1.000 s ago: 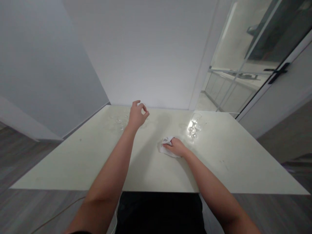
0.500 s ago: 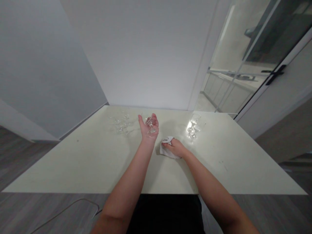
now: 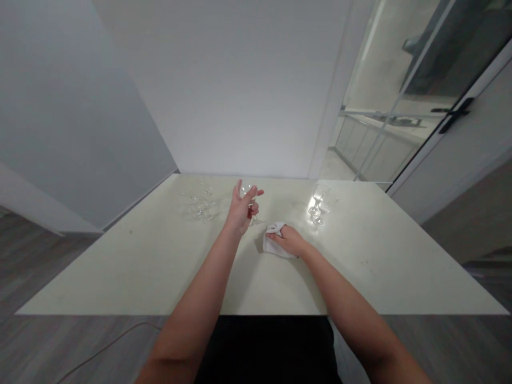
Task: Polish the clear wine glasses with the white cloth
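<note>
The left hand has its fingers wrapped around a clear glass, bowl up, foot below the grip on the side toward the right hand. That hand pinches a white cloth, bunched at its fingers, just beside the glass's foot. Left of the left grip is a cluster of glasses; beyond the right grip, slightly rightward, more stemware shares the table.
</note>
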`<action>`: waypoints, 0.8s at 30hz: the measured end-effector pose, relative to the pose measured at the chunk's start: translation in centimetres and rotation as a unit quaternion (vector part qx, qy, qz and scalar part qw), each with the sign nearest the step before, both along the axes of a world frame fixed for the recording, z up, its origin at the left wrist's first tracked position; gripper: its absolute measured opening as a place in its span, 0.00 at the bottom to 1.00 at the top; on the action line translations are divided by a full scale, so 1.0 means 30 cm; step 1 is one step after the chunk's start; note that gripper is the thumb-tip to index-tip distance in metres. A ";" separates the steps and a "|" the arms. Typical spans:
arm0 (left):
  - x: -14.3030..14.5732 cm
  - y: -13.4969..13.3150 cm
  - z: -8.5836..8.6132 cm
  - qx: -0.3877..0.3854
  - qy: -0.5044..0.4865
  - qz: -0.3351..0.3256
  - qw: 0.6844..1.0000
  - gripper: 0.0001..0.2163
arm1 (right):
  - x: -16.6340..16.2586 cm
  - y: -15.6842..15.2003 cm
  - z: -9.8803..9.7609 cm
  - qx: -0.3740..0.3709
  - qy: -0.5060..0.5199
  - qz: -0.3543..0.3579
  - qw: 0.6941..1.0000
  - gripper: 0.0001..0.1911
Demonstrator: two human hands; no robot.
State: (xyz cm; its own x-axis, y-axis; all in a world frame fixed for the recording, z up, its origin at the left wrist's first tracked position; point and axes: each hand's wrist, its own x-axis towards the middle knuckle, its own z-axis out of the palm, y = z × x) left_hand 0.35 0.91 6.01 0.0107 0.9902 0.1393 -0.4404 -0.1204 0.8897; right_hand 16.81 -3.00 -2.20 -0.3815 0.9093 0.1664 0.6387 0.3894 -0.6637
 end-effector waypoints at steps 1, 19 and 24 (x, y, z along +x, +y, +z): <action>-0.009 0.006 -0.010 0.006 0.046 0.019 0.999 0.32 | 0.003 0.002 -0.007 -0.012 0.023 -0.004 1.000 0.23; -0.017 0.008 -0.152 0.258 0.357 0.052 0.896 0.23 | 0.015 0.009 -0.009 -0.002 0.486 -0.060 0.872 0.35; 0.020 -0.027 -0.149 0.216 0.266 -0.058 0.938 0.29 | -0.015 -0.007 -0.009 0.002 0.368 -0.006 0.930 0.23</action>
State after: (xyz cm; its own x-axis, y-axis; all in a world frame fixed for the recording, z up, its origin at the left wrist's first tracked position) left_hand 0.96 0.10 1.54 0.2963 0.8302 0.4722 0.0190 -0.4994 0.8661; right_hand 16.37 -3.21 -2.47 -0.1523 0.9113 0.3824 0.0169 0.3893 -0.9210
